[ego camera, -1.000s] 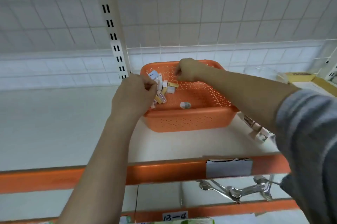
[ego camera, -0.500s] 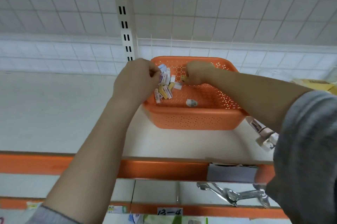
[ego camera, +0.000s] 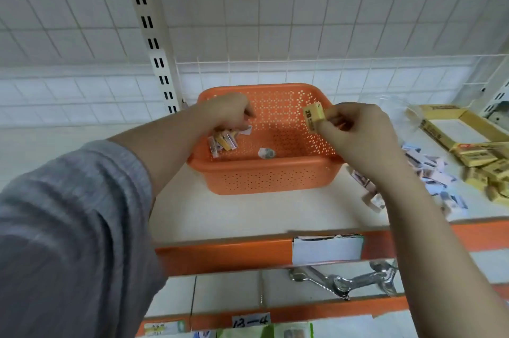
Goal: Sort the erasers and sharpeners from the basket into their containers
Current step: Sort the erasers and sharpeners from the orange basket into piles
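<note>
My right hand pinches a yellow eraser over the orange basket's right rim; my left hand, curled, digs into the few pieces left inside. Sorted piles and yellow boxes on the shelf at right suggest the job is nearly done.

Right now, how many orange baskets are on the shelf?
1. The orange basket sits mid-shelf against the back grid, between the left hand and right hand. None seems hidden.

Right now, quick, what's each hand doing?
Left hand: closed in the basket, over the pile; what it holds cannot be told.
Right hand: holding a yellow eraser.
</note>
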